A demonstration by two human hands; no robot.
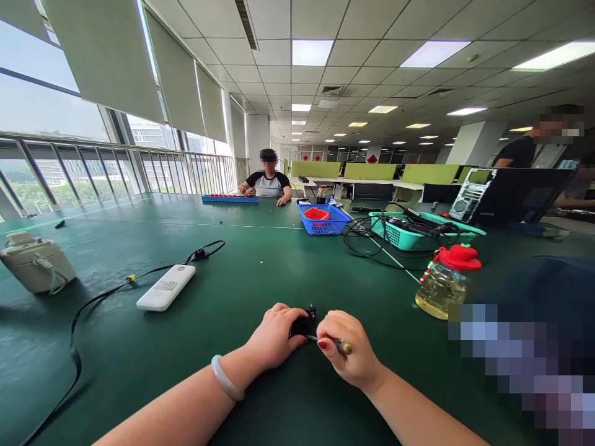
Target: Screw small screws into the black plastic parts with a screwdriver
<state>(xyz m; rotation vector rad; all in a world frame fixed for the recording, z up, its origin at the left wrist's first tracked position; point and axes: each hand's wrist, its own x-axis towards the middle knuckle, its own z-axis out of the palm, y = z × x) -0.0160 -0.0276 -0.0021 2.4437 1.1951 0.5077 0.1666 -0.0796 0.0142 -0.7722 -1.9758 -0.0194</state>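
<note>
My left hand [274,336], with a pale bangle [227,379] at the wrist, grips a small black object [303,323] against the green tabletop. Its kind does not show, as the fingers cover part of it; a small dark piece sticks up at its far end. Closed around a slim screwdriver [343,345], my right hand [346,348] is just to the right. The tool's dark handle has a yellowish end, and its thin metal shaft points left at the black object's near side. Whether the tip touches it I cannot tell.
A white power bank [166,288] and a black strap [100,298] lie left, near a pale case [37,263]. On the right are a red-lidded jar [444,285], a teal basket [409,238] of cables and a blue basket [324,224]. A person [267,179] sits across the table [242,266].
</note>
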